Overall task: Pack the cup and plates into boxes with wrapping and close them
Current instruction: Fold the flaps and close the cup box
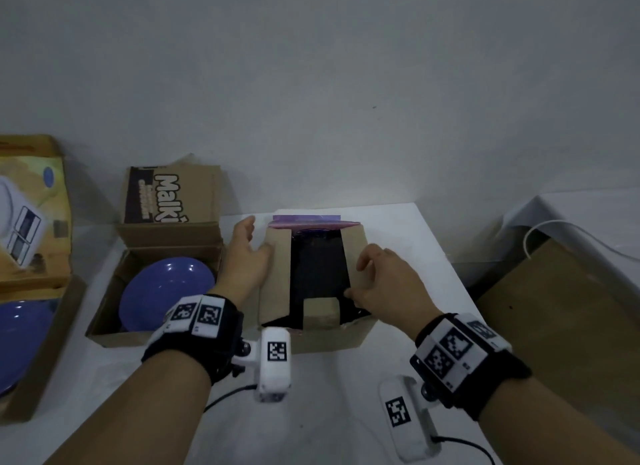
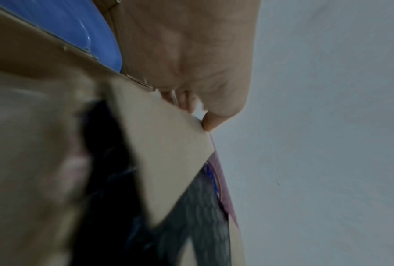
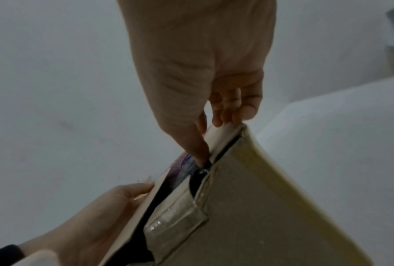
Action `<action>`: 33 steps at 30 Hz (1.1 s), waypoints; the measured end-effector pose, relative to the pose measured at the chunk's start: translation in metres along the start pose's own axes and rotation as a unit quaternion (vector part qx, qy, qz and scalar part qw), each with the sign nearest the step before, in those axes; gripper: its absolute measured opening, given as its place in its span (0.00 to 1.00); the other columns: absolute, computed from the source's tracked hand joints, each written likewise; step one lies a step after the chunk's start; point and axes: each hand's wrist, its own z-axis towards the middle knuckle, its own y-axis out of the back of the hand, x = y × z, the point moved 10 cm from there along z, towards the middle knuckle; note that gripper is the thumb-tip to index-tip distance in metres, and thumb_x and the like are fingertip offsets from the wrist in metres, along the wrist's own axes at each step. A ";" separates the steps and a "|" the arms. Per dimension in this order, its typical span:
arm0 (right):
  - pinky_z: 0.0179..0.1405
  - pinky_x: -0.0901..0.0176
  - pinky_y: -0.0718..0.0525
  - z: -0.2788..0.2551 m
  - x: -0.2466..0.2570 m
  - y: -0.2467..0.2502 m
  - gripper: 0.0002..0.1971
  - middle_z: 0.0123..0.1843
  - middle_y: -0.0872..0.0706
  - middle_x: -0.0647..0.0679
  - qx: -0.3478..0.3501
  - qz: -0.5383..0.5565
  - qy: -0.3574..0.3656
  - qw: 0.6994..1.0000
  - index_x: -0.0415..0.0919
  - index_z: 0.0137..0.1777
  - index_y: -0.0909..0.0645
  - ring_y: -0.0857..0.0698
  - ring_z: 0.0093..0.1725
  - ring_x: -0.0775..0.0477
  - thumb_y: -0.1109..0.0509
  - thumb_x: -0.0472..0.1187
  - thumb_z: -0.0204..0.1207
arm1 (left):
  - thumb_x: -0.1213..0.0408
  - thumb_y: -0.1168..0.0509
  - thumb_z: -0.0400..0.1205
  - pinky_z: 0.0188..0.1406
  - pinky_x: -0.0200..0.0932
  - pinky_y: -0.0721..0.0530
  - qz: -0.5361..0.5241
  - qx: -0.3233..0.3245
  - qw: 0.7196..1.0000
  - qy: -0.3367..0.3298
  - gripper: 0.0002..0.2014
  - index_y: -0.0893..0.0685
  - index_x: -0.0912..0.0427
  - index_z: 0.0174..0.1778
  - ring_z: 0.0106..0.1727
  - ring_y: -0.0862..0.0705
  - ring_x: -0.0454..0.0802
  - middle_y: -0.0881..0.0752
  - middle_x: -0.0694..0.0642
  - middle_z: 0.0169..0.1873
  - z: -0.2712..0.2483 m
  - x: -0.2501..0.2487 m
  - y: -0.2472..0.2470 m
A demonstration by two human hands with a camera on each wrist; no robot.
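Note:
A brown cardboard box [image 1: 332, 336] stands at the middle of the white table [image 1: 408, 229]. Dark wrapping [image 1: 317, 267] fills its inside and hides the contents. My left hand [image 1: 256, 237] lies with straight fingers against the left flap [image 1: 273, 277], thumb on its top face; the left wrist view shows the same flap [image 2: 168, 153]. My right hand [image 1: 356, 277] pinches the right flap [image 1: 353, 242]: the thumb [image 3: 198, 153] is under its edge and the fingers [image 3: 232, 111] are over it. A short near flap [image 1: 320, 312] is folded in, and a pink-purple far flap [image 1: 306, 219] stands up.
To the left sits an open box [image 1: 110, 326] with a blue plate [image 1: 166, 291] and a printed "Malki" flap [image 1: 169, 194]. At the far left another box [image 1: 52, 343] holds a second blue plate [image 1: 20, 340]. A brown board [image 1: 554, 326] and a white cable [image 1: 540, 229] lie to the right.

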 end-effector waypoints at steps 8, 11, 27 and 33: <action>0.39 0.57 0.22 0.003 -0.001 -0.008 0.16 0.48 0.27 0.50 -0.004 -0.006 0.011 1.000 0.50 0.50 0.32 0.21 0.42 0.46 0.29 0.51 0.69 | 0.85 0.47 0.80 0.59 0.42 0.24 -0.273 0.051 0.956 0.092 0.36 0.49 0.61 0.83 0.67 0.23 0.52 0.25 0.58 0.73 0.017 -0.015 -0.019; 0.39 0.56 0.21 -0.002 0.004 -0.010 0.11 0.48 0.31 0.49 -0.005 -0.026 0.035 0.999 0.50 0.54 0.26 0.22 0.41 0.44 0.32 0.47 0.73 | 0.81 0.45 0.81 0.62 0.42 0.23 -0.305 0.033 0.950 0.052 0.33 0.46 0.59 0.81 0.63 0.19 0.50 0.20 0.57 0.67 0.015 -0.031 -0.010; 0.52 0.47 0.24 -0.033 -0.003 -0.008 0.22 0.51 0.22 0.53 -0.076 0.087 0.138 0.984 0.56 0.49 0.19 0.28 0.54 0.48 0.18 0.47 0.55 | 0.58 0.32 0.80 0.74 0.43 0.31 -0.074 0.135 0.986 -0.061 0.13 0.14 0.47 0.59 0.72 0.27 0.40 0.25 0.43 0.72 -0.029 -0.035 -0.019; 0.49 0.70 0.24 -0.038 -0.028 -0.020 0.23 0.51 0.27 0.51 -0.021 0.237 0.066 0.969 0.54 0.48 0.20 0.24 0.52 0.52 0.15 0.52 0.54 | 0.60 0.27 0.76 0.65 0.29 0.32 -0.011 0.136 0.986 -0.093 0.18 0.16 0.43 0.61 0.74 0.33 0.35 0.35 0.39 0.78 -0.038 -0.033 -0.019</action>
